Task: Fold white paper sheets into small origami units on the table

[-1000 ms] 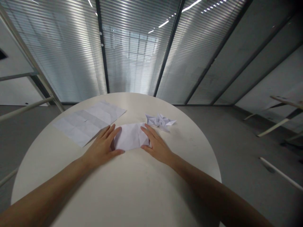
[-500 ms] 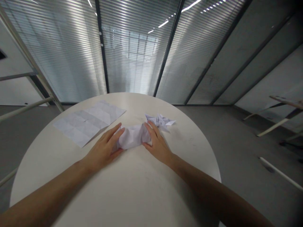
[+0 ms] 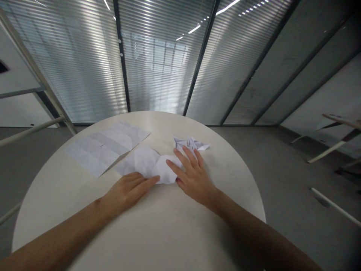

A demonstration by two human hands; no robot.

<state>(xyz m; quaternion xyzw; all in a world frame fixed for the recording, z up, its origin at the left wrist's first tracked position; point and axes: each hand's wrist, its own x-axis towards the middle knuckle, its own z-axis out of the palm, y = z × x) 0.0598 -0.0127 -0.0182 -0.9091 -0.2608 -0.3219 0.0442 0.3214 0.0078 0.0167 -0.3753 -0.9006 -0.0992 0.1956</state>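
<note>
A creased, partly folded white paper point(image 3: 149, 165) lies in the middle of the round white table point(image 3: 146, 229). My left hand point(image 3: 128, 190) lies flat on the table, fingers together and stretched out, fingertips touching the paper's near edge. My right hand point(image 3: 193, 175) rests on the paper's right end with its fingers spread and flat. Neither hand grips anything.
A creased, unfolded white sheet point(image 3: 105, 146) lies at the table's far left. A small folded paper figure point(image 3: 191, 143) sits just beyond my right hand's fingertips. Glass walls with blinds stand behind the table; grey floor surrounds it.
The paper has opened out wider to the left. My left hand has slid back to the paper's near edge and my right hand has flattened on its right end.
</note>
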